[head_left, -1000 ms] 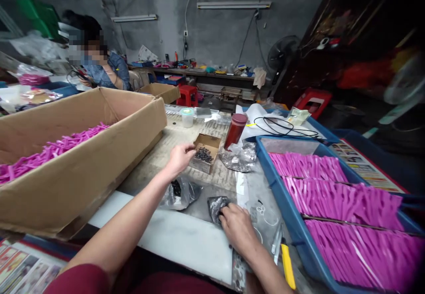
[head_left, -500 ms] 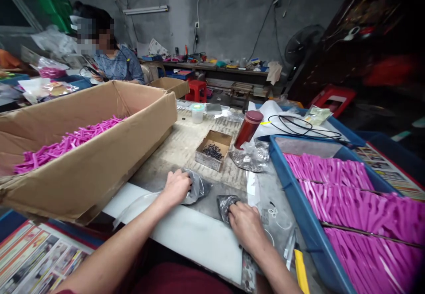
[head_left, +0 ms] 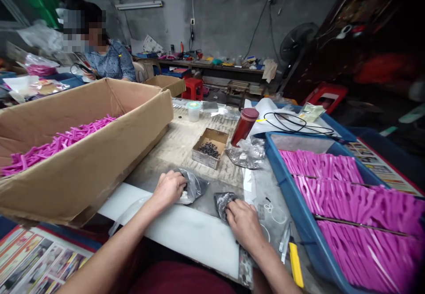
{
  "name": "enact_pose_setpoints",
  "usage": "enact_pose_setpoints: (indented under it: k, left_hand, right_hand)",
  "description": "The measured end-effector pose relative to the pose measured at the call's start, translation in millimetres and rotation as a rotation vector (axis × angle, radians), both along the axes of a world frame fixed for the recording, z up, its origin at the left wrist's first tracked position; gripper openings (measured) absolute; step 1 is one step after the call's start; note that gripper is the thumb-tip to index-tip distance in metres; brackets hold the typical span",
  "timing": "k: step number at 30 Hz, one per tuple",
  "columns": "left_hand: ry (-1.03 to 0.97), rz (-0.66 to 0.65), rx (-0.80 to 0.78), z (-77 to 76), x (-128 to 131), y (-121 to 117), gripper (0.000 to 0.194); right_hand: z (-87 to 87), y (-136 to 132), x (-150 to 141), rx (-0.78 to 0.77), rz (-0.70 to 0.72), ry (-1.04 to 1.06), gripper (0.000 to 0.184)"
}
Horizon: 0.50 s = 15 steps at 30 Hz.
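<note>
My left hand [head_left: 169, 187] is at the mouth of a clear plastic bag [head_left: 196, 188] lying on the table. Its fingers are curled together, and whatever they pinch is hidden. To its right, my right hand [head_left: 245, 223] reaches with bent fingers into a small bag of dark bits [head_left: 222, 202]; the fingertips are out of sight there. Beyond both hands stands a small open cardboard box [head_left: 206, 156] with tiny dark parts, like screws, heaped inside. A white board [head_left: 206, 245] lies along the near table edge under my forearms.
A large carton [head_left: 133, 152] of pink plastic pieces stands left. On the right is a blue tray [head_left: 282, 187] with rows of pink handles. A dark red jar [head_left: 244, 128], a bag of metal bits [head_left: 247, 154] and a yellow cutter [head_left: 295, 265] lie about. A person [head_left: 109, 61] sits beyond the carton.
The whole view has shifted slightly, so things sit a little further left. Both hands stay at their bags, with only slight finger movement.
</note>
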<state>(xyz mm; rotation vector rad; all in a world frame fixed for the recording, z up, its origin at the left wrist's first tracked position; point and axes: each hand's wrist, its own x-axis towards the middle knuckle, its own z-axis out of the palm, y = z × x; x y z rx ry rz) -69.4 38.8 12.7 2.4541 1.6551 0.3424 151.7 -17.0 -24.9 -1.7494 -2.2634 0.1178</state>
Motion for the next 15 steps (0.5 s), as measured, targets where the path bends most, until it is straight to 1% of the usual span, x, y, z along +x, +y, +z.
enact_pose_setpoints:
  k: [5, 10, 15]
  left_hand:
    - [-0.087, 0.017, 0.008, 0.0, -4, 1, 0.02]
    - [-0.31, -0.042, -0.029, 9.7, -2, -4, 0.016]
    - [-0.524, -0.101, -0.113, 18.4, 13, -15, 0.014]
  right_hand:
    - [-1.4, -2, 2, 0.005, -0.01, 0.061, 0.015]
    - [-1.5, -3, 3, 0.05, -0.003, 0.143, 0.017]
    - [4.4, -5, 4, 0.057, -0.005, 0.261, 0.017]
